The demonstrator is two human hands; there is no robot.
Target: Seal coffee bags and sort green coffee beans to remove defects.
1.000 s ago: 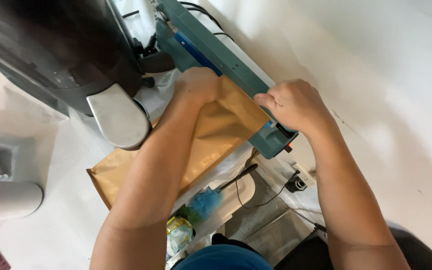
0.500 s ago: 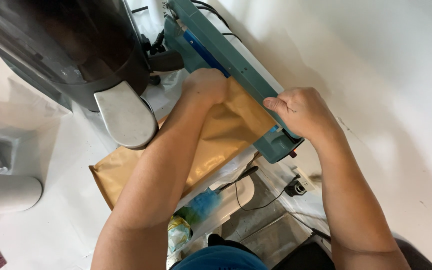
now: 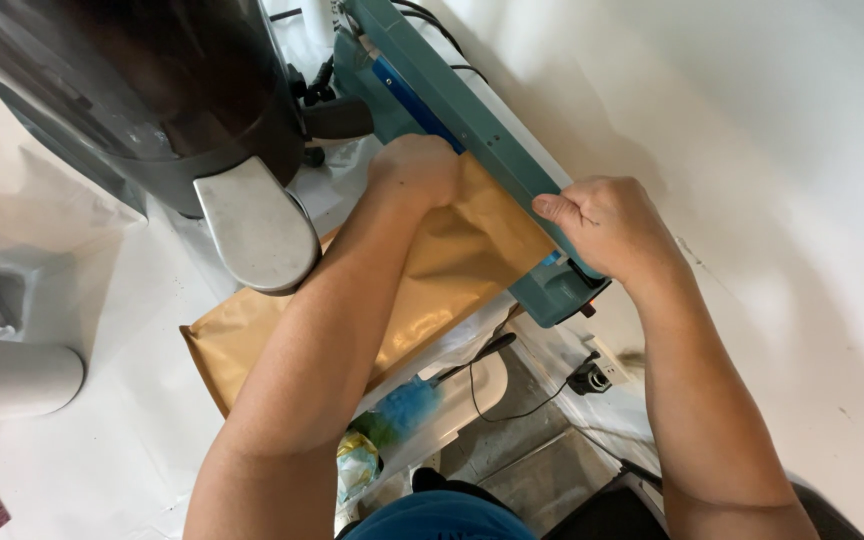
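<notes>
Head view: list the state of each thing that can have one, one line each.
Teal sealer: arm down on the bag's end.
Gold bag: lying flat, one end under the sealer's arm.
Left hand: fist on the bag beside the sealer.
Right hand: gripping the sealer arm's near end.
Dark machine: upright, metal chute pointing down.
Blue brush: lying in a white tray.
</notes>
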